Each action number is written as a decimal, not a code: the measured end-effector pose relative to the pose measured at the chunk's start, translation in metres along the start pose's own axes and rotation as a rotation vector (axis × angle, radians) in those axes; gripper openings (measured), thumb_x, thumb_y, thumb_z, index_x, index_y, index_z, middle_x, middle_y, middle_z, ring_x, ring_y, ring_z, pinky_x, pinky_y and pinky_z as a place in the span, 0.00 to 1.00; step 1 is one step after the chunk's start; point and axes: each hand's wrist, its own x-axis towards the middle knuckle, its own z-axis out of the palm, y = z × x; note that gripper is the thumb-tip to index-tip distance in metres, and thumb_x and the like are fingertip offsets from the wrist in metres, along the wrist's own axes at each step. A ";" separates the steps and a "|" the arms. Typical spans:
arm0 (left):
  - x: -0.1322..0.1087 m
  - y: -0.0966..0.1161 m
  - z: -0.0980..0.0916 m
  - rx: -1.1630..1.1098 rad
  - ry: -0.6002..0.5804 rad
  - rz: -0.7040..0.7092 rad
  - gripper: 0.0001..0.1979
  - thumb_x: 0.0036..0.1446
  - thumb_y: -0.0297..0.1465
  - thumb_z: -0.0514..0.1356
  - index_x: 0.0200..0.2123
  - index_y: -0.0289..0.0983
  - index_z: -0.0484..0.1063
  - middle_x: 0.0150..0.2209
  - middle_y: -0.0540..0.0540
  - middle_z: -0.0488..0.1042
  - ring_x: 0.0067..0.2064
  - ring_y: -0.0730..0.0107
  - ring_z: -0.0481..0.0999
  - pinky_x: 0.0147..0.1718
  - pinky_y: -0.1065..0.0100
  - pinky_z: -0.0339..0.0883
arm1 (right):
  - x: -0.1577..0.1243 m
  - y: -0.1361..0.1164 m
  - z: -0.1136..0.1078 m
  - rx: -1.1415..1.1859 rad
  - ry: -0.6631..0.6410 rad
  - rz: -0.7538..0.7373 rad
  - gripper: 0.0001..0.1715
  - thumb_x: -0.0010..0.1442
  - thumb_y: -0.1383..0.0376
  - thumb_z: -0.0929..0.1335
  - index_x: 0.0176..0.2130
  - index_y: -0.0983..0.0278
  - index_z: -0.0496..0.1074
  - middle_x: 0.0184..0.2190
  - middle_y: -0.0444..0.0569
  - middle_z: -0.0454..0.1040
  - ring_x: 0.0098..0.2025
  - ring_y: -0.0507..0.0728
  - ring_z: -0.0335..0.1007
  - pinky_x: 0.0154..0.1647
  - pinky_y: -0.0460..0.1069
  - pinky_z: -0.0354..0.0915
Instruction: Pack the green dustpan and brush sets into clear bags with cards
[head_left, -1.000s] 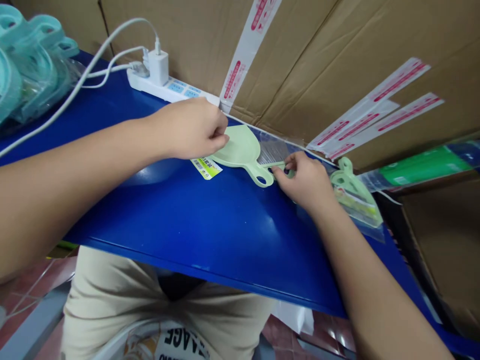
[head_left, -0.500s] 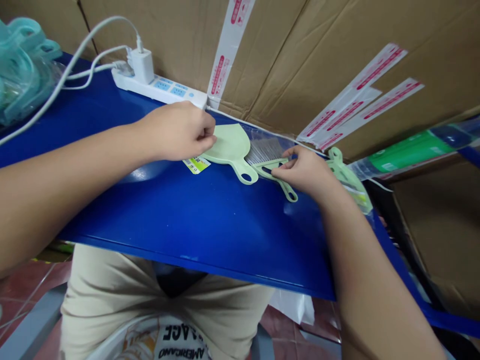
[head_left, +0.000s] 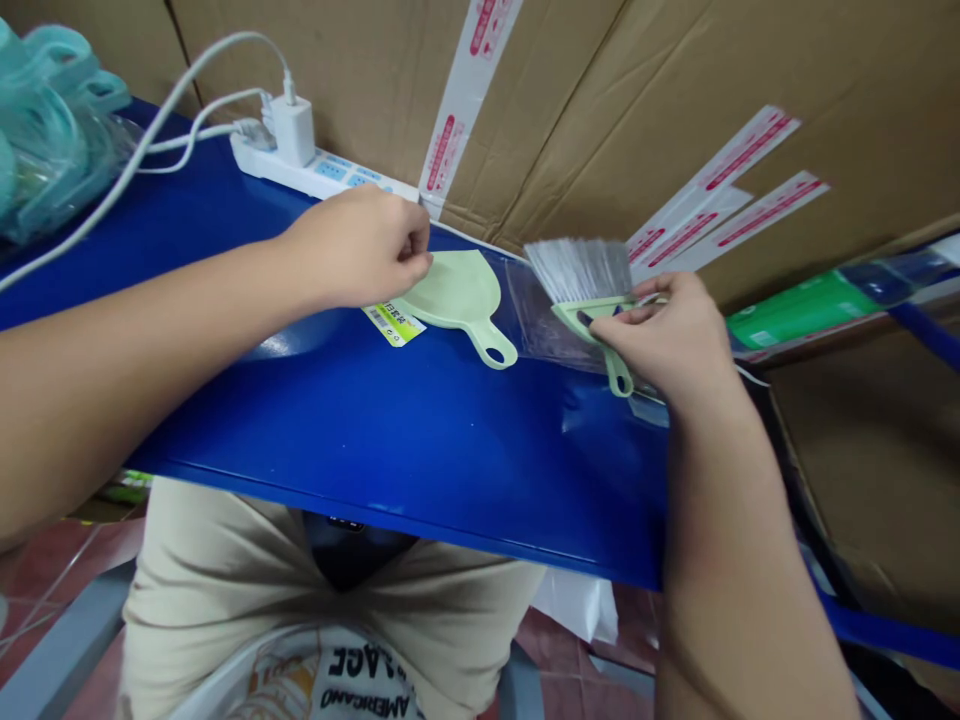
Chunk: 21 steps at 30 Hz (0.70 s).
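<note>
A pale green dustpan [head_left: 457, 290] lies on the blue table [head_left: 420, 430], its looped handle toward me. My left hand [head_left: 375, 245] is closed at the dustpan's left edge, thumb and fingers pressed together; what they pinch is hidden. Under it a yellow-green label [head_left: 395, 324] sticks out. In my right hand [head_left: 664, 325] is a small light green brush [head_left: 581, 275], gripped at its head with the grey bristles pointing up and back. A clear plastic bag [head_left: 544, 320] lies flat between the dustpan and the brush.
A white power strip [head_left: 322, 173] with plugs and cables runs along the back left. Blue-green items in plastic [head_left: 52, 130] are piled at the far left. Cardboard [head_left: 570, 120] stands behind the table. A green-wrapped roll [head_left: 795, 310] is at the right.
My right hand has lifted the brush off the table and moved it right, turning its bristles upward. The clear bag beneath is now uncovered. My left hand has hardly moved.
</note>
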 end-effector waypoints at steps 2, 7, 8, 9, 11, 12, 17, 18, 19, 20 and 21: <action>0.003 -0.004 0.002 0.004 -0.003 -0.019 0.25 0.68 0.40 0.53 0.59 0.34 0.79 0.58 0.34 0.82 0.58 0.44 0.80 0.60 0.50 0.71 | 0.000 0.000 0.001 0.114 0.048 -0.021 0.23 0.46 0.69 0.73 0.37 0.55 0.59 0.28 0.41 0.72 0.35 0.58 0.73 0.44 0.57 0.66; 0.013 -0.014 0.011 -0.008 -0.087 -0.051 0.31 0.66 0.39 0.57 0.68 0.34 0.71 0.60 0.31 0.81 0.62 0.39 0.80 0.59 0.51 0.74 | -0.007 -0.001 0.019 0.240 0.040 -0.181 0.22 0.44 0.67 0.71 0.38 0.55 0.60 0.27 0.39 0.72 0.26 0.54 0.64 0.32 0.53 0.64; 0.014 -0.015 0.013 -0.021 -0.098 -0.055 0.30 0.65 0.39 0.57 0.68 0.37 0.72 0.59 0.34 0.82 0.61 0.41 0.80 0.58 0.52 0.74 | -0.011 -0.002 0.022 0.235 0.008 -0.216 0.22 0.44 0.66 0.72 0.38 0.55 0.61 0.28 0.40 0.73 0.26 0.54 0.64 0.31 0.52 0.64; 0.016 -0.016 0.015 -0.030 -0.102 -0.054 0.30 0.64 0.39 0.58 0.67 0.38 0.73 0.57 0.36 0.83 0.60 0.42 0.81 0.57 0.53 0.74 | -0.015 -0.003 0.025 0.226 -0.036 -0.244 0.22 0.45 0.65 0.72 0.39 0.55 0.62 0.29 0.41 0.74 0.26 0.54 0.65 0.31 0.52 0.64; 0.018 -0.019 0.017 -0.040 -0.104 -0.043 0.28 0.62 0.36 0.57 0.64 0.37 0.76 0.57 0.37 0.83 0.58 0.44 0.82 0.57 0.54 0.74 | -0.022 -0.007 0.030 0.200 -0.127 -0.264 0.22 0.46 0.63 0.73 0.40 0.56 0.62 0.31 0.42 0.74 0.27 0.54 0.66 0.30 0.52 0.63; 0.018 -0.022 0.017 -0.051 -0.094 -0.039 0.28 0.62 0.35 0.57 0.63 0.36 0.77 0.57 0.37 0.83 0.58 0.46 0.82 0.57 0.54 0.73 | -0.024 -0.010 0.031 0.182 -0.162 -0.268 0.22 0.46 0.62 0.73 0.40 0.56 0.62 0.31 0.42 0.74 0.27 0.54 0.67 0.30 0.52 0.63; 0.018 -0.037 0.004 -0.145 0.040 -0.125 0.26 0.69 0.39 0.51 0.61 0.35 0.78 0.59 0.38 0.82 0.59 0.50 0.77 0.58 0.56 0.70 | -0.019 -0.042 0.033 0.034 -0.220 -0.376 0.20 0.46 0.62 0.73 0.37 0.56 0.63 0.28 0.43 0.74 0.31 0.58 0.71 0.34 0.53 0.65; 0.019 -0.040 0.001 -0.177 0.055 -0.154 0.26 0.71 0.41 0.49 0.60 0.35 0.78 0.60 0.37 0.81 0.59 0.51 0.77 0.58 0.56 0.69 | -0.016 -0.052 0.034 -0.001 -0.231 -0.402 0.19 0.46 0.62 0.73 0.37 0.57 0.64 0.29 0.44 0.75 0.32 0.59 0.72 0.34 0.53 0.65; 0.019 -0.042 -0.002 -0.212 0.062 -0.177 0.27 0.73 0.41 0.46 0.60 0.34 0.78 0.60 0.37 0.81 0.59 0.51 0.77 0.58 0.56 0.69 | -0.014 -0.063 0.036 -0.038 -0.248 -0.420 0.18 0.46 0.63 0.73 0.36 0.57 0.65 0.30 0.45 0.75 0.33 0.60 0.72 0.34 0.53 0.65; 0.019 -0.043 -0.003 -0.245 0.067 -0.184 0.28 0.75 0.42 0.44 0.59 0.33 0.77 0.60 0.35 0.81 0.59 0.51 0.77 0.59 0.55 0.69 | -0.012 -0.073 0.038 -0.078 -0.270 -0.429 0.17 0.47 0.64 0.74 0.36 0.57 0.66 0.30 0.46 0.75 0.34 0.60 0.73 0.34 0.53 0.65; 0.020 -0.044 -0.004 -0.269 0.068 -0.174 0.30 0.75 0.42 0.43 0.60 0.32 0.77 0.60 0.34 0.80 0.58 0.51 0.77 0.59 0.54 0.69 | -0.011 -0.082 0.042 -0.123 -0.298 -0.427 0.16 0.47 0.65 0.74 0.35 0.58 0.66 0.31 0.47 0.76 0.34 0.61 0.74 0.33 0.53 0.65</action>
